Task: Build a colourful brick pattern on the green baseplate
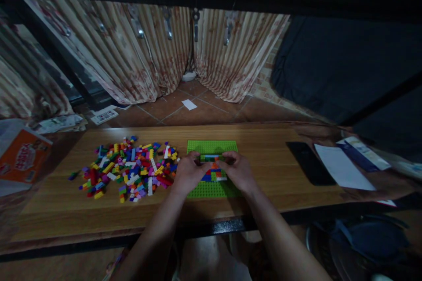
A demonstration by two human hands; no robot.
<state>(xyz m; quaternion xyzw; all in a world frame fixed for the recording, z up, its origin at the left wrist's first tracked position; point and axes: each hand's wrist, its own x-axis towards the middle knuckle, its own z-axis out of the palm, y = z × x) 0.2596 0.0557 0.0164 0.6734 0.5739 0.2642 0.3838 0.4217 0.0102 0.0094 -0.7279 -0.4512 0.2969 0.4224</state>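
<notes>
A green studded baseplate [198, 191] lies on the table in front of me. Toy bricks [213, 175] in blue, red, orange and white are built up at its middle. My left hand [191, 172] is closed at the left side of these bricks, thumb pointing inward. From the right side my right hand [238, 170] grips them too, with thumb and index finger bent around the edge. A light blue strip shows between the fingertips at the back. The fingers hide part of the bricks.
Loose toy bricks [132, 169] in many colours are heaped left of the baseplate on the wooden table [263, 140]. A black phone-like slab [310, 163] and white paper [343, 167] lie at the right. An orange-and-white package [21, 158] stands at the far left.
</notes>
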